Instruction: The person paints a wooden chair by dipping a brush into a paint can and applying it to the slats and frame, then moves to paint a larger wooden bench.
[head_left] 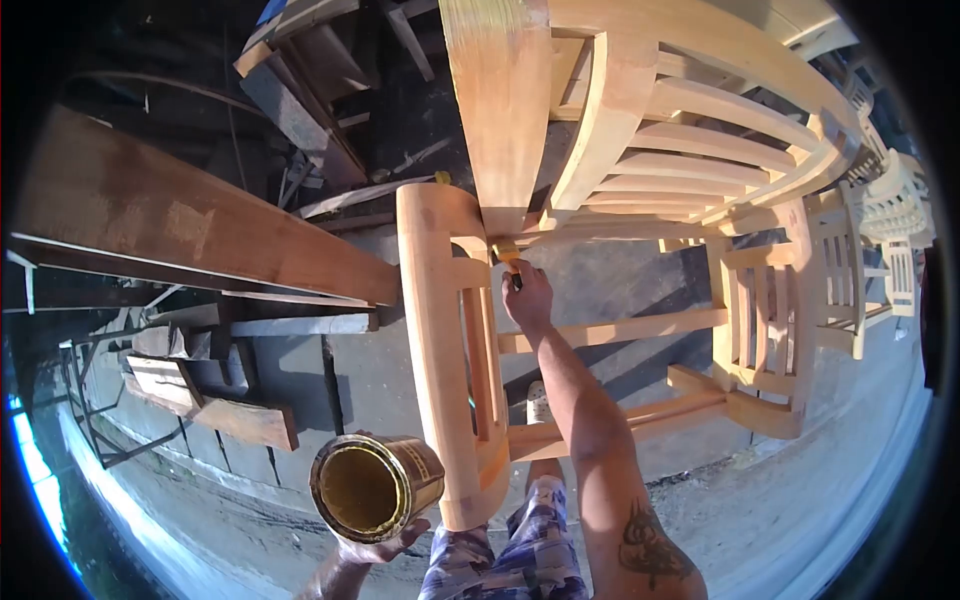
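Note:
A brush point(508, 254) is in my right hand point(527, 296), its bristles at the inner corner of a pale wooden bench frame, near the curved armrest point(438, 350). The fingers are closed round its dark handle. My left hand point(382, 545) holds an open metal can point(377, 486) from below, tilted so that its yellowish-brown inside shows. The can is beside the near end of the armrest. The slatted backrest point(690, 165) extends to the upper right, and a broad light board point(500, 100) rises at the top centre.
A large reddish-brown beam point(200, 220) reaches in from the left. Wood offcuts point(225, 400) lie at the lower left, and scrap timber point(310, 100) is piled at the upper left. Bench rails point(620, 330) cross to the far armrest point(765, 320). More wooden furniture point(895, 210) stands at the right.

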